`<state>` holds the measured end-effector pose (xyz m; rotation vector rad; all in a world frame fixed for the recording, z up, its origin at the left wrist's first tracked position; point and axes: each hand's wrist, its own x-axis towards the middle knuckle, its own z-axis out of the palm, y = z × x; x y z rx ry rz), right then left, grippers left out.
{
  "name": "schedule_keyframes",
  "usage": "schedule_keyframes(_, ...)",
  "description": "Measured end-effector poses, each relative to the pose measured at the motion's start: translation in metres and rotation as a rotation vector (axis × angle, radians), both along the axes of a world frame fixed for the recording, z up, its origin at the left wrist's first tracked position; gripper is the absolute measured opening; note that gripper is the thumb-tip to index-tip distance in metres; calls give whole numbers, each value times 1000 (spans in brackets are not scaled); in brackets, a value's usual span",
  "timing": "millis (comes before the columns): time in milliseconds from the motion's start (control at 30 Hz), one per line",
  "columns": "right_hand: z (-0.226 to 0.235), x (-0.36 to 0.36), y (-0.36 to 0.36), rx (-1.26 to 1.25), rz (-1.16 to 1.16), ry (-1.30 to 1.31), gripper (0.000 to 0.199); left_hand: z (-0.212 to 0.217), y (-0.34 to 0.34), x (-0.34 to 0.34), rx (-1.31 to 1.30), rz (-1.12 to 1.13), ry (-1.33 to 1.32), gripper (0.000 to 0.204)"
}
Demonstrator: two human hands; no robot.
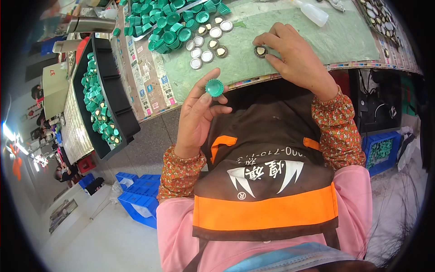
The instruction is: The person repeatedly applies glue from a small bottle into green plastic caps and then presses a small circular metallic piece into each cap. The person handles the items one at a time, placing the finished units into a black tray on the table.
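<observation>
My left hand (192,111) is raised just in front of the table's near edge. Its thumb and fingers pinch a small green fluted cup (215,88), hollow side showing. Over the green work mat (253,31), my right hand (297,56) holds a dark crimped cap (260,51) with a pale yellowish centre between thumb and fingers. Between the hands and farther back, several loose caps lie on the mat: white-faced caps (207,56) and dark caps with pale centres (221,51). Behind them is a heap of green cups (170,20).
A black bin (121,77) with green cups stands at left. A translucent squeeze bottle (314,13) lies at the back. Many caps fill a tray (357,5) at far right. Blue crates (147,188) sit on the floor at left; another blue crate (364,170) stands at right.
</observation>
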<state>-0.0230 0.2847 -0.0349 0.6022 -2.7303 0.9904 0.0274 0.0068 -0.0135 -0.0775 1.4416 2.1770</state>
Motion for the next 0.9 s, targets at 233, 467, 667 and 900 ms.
schedule_keyframes(233, 1, 0, 0, 19, 9, 2, 23, -4, -1, 0, 16, -6, -1, 53)
schedule_keyframes(467, 0, 2, 0, 56, -14, 16, 28, -5, -1, 0, 6, -22, -18, 53)
schedule_keyframes(667, 5, 7, -1, 72, -34, 4, 32, -3, -1, 0, 3, -24, -38, 56)
schedule_keyframes(900, -2, 6, -2, 25, 19, 87, 26, -1, 2, -2, 54, -24, -72, 60)
